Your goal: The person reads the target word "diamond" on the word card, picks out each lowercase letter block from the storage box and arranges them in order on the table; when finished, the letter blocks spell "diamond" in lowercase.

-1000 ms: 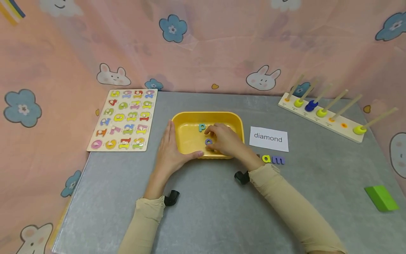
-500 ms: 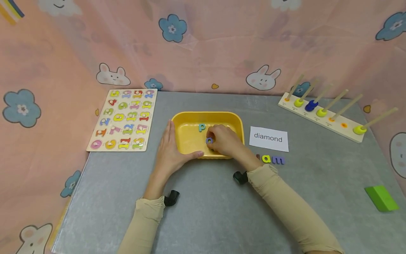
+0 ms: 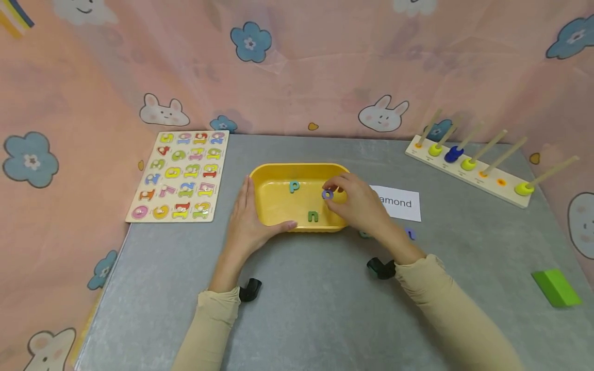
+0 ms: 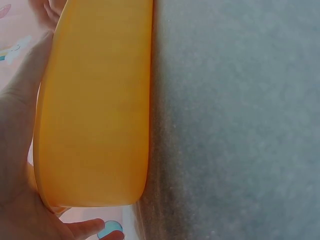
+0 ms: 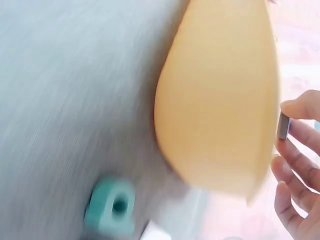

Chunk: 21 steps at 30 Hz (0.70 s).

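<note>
A yellow tray stands on the grey table, with a teal letter p and a green letter n in it. My left hand lies along the tray's left end and front rim, thumb and fingers extended; the left wrist view shows it at the rim of the tray. Over the tray's right part, my right hand pinches a purple ring-shaped letter o between thumb and fingers. In the right wrist view the letter appears edge-on in the fingers, beside the tray's rim.
Right of the tray lies a partly covered word card. Letters, among them a purple one, show around my right forearm. A number board lies at the left, a peg board at the back right, a green block at the right.
My right hand has closed on the purple letter, lifted it and moved right with it, uncovering the green n and covering part of the card. My left hand has stayed at the tray.
</note>
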### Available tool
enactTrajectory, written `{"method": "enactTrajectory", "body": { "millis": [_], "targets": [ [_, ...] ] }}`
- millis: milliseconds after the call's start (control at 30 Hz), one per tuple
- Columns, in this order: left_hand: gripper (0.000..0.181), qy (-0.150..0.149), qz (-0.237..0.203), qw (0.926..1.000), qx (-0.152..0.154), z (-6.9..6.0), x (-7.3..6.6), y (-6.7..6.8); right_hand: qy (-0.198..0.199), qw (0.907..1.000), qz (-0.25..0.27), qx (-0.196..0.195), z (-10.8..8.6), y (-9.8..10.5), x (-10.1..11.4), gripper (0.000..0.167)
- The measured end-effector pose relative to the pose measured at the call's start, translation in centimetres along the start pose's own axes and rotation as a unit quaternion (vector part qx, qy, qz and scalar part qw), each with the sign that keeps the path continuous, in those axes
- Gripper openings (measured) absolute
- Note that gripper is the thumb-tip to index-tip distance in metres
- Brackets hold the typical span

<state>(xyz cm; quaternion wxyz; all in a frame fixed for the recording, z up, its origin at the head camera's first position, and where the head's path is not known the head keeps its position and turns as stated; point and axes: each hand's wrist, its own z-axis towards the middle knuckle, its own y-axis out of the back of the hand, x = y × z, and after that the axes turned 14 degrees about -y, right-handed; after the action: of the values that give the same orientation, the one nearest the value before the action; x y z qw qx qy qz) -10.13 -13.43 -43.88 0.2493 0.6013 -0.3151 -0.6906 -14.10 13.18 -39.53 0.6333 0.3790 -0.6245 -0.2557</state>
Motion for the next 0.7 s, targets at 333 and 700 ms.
{"method": "enactTrajectory", "body": {
  "millis": [333, 700],
  "targets": [
    [0.152, -0.005, 0.001, 1.0000, 0.000, -0.1, -0.1, -0.1, -0.050, 0.9971, -0.013, -0.056, -4.2, 4.9, -5.7, 0.033],
    [0.151, -0.002, -0.005, 1.0000, -0.002, -0.1, -0.2, 0.0, -0.031, 0.9918, -0.060, -0.109, -8.4, 7.6, -13.5, 0.029]
  ]
}}
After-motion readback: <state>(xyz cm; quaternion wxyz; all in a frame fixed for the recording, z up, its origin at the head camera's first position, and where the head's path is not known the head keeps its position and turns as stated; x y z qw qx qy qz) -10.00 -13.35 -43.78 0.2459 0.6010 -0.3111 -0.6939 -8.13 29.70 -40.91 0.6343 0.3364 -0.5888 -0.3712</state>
